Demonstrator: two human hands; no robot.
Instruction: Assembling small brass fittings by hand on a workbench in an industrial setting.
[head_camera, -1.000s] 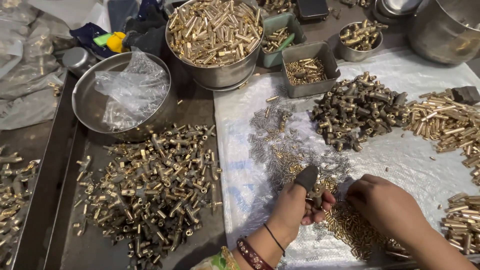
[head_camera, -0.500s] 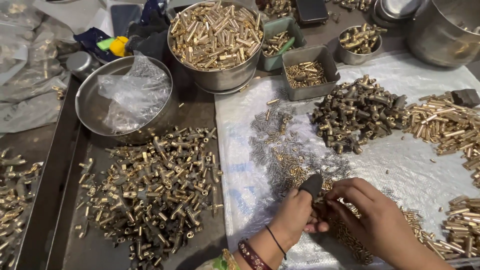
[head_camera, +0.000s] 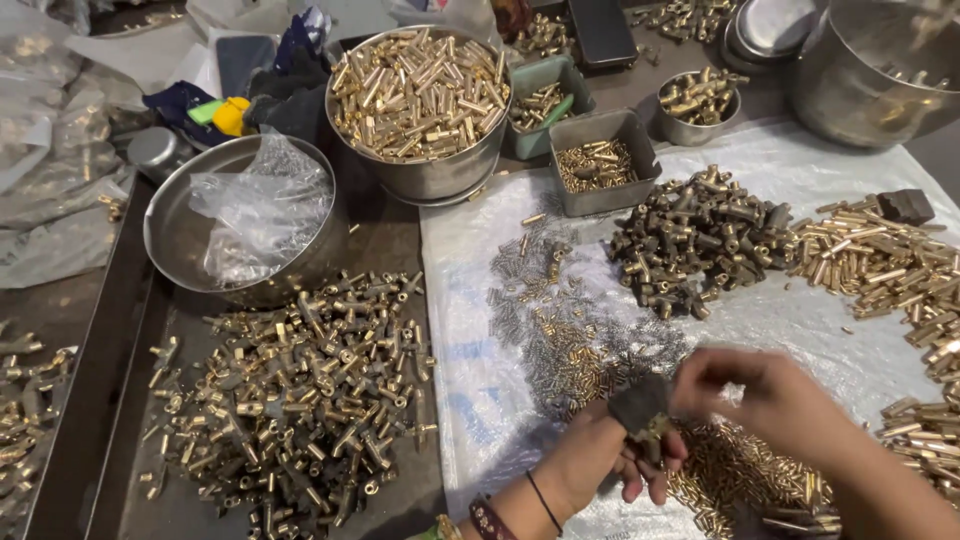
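Right hand (head_camera: 790, 400): reaches in from the lower right, forearm low along the frame's edge, wrist bent, fingers curled toward the left hand; blurred, so I cannot tell whether they pinch anything.
Left hand (head_camera: 600, 460): comes up from the bottom edge, wrist with a bangle and a thin dark thread, fingers closed round a small dark block (head_camera: 638, 405) with a brass fitting under it.
Where the block sits: in the left hand, just above the small brass pins (head_camera: 740, 475) heaped on the sheet, touching the right fingertips or nearly so.
White sheet (head_camera: 800, 170): plastic, covers the right half of the work surface.
Dark tray (head_camera: 110, 330): left half, spread with assembled brass fittings (head_camera: 300, 390).
Large steel bowl (head_camera: 420, 100): at the top, full of brass tubes.
Steel basin (head_camera: 190, 240): left of it, holds crumpled clear plastic.
Steel pot (head_camera: 870, 80): top right corner.
Dark fittings pile (head_camera: 700, 240): on the sheet, centre right.
Brass tubes (head_camera: 880, 260): loose along the right edge.
Grey box (head_camera: 600, 165): small, rectangular, holds tiny brass parts.
Tiny screws (head_camera: 560, 330): scattered mid-sheet.
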